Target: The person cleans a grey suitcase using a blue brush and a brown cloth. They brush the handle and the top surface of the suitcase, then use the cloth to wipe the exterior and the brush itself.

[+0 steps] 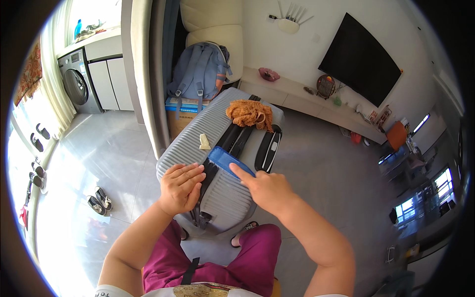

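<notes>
A ribbed silver-grey suitcase (232,195) lies before my knees, with a black strip running along its middle. My left hand (182,187) rests flat on its near left part, fingers stretched out and holding nothing. In my right hand (264,188) is a blue brush (225,160), its index finger laid along the back. The brush lies against the suitcase by the black strip, where a little whitish foam shows; its bristles are hidden. A pale piece of soap (204,142) sits on the ribbed shell just beyond. Farther off, a crumpled brown cloth (250,114) lies on the suitcase.
A blue-grey backpack (199,72) stands on a cardboard box (182,123) beyond the suitcase, beside a grey curtain (157,74). Along the wall runs a low cabinet (297,99) under a television (360,59). Black shoes (100,200) are on the tiled floor to the left.
</notes>
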Tool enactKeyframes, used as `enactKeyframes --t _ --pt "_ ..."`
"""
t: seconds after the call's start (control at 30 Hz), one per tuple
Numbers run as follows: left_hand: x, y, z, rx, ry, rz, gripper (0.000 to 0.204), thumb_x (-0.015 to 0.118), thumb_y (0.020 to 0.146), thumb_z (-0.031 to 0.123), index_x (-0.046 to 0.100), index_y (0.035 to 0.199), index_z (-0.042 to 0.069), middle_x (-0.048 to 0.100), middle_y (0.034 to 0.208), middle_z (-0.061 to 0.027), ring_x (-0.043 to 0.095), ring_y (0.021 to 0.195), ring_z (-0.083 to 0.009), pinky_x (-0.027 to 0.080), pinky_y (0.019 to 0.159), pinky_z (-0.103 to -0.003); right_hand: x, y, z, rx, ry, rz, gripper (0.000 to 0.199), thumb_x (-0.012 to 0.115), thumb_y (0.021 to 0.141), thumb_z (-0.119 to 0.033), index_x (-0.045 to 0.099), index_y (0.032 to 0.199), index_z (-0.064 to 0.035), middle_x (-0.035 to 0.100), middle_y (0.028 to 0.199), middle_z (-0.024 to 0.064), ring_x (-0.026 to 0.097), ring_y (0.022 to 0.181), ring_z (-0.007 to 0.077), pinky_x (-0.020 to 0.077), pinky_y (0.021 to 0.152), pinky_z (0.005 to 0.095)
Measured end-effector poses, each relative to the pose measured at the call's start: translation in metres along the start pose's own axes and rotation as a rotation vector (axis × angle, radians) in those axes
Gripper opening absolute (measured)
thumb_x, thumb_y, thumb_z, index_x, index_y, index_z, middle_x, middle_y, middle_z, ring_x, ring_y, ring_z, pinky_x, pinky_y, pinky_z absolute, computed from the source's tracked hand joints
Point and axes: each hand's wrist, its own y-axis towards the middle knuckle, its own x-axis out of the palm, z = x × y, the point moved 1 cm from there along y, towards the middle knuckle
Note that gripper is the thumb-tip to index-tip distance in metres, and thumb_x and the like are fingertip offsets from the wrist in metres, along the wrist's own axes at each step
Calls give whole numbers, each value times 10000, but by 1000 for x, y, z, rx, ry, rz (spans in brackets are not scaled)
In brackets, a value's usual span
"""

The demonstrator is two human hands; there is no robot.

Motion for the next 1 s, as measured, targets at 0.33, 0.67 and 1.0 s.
enactKeyframes --t 0.33,0.67,1.0 --pt "3 0 -2 -6 19 18 182 613 743 57 714 888 15 722 998 -136 691 973 -281 517 816 -403 7 -72 28 264 184 49 483 573 948 -234 458 1415 -273 629 701 146 639 628 358 507 565 463" --pt "5 0 2 -20 41 27 149 605 766 48 706 873 21 724 994 -130 692 976 -279 513 813 -402 4 -103 1 170 20 -20 554 605 913 -283 434 1436 -347 587 643 140 621 531 334 513 512 474" --pt "11 1 10 -10 89 93 152 625 741 43 708 868 38 728 982 -103 696 957 -252 517 799 -396 -37 -59 -15 87 -20 -220 527 513 925 -201 434 1439 -288 648 736 152 670 657 331 546 571 446"
